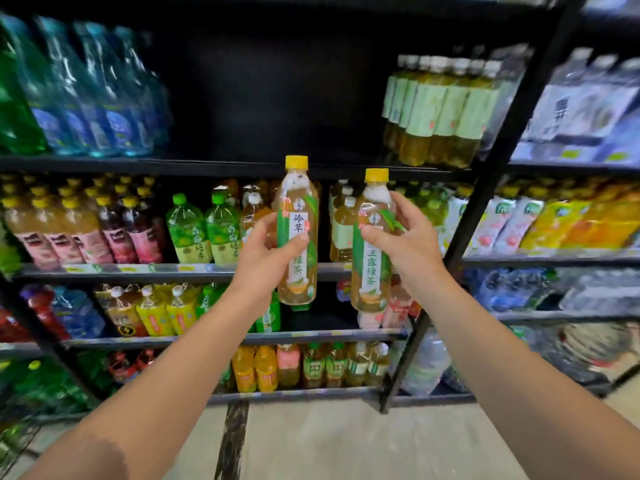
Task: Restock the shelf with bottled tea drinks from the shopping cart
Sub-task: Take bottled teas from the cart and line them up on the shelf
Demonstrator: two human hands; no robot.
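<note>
Two tea bottles held upright, side by side and apart, in front of the black shelf rack (263, 167). Left hand (266, 258) wrapped round the left bottle (297, 233) at mid-height, thumb pressed across the label, remaining fingers hidden behind it. Right hand (408, 237) clamped on the right bottle (372, 244), thumb on the front of the label, fingers curled round the far side near the shoulder.

Wide dark gap on the upper shelf, straight above both bottles, bounded on the left by blue bottles (104, 95) and on the right by a cluster of pale green tea bottles (443, 112) close to the slanted black upright (485, 209). Left bottle's cap level with the front edge of that shelf; right bottle's cap just below it. Shelves underneath packed along their front edges with mixed drinks.

Both held bottles alike: clear plastic, pale yellow-green tea inside, yellow screw cap, white vertical label strip with green characters and green leaf artwork, foam near the neck. Corner of a wire cart (17, 441) at the lower left, blurred.
</note>
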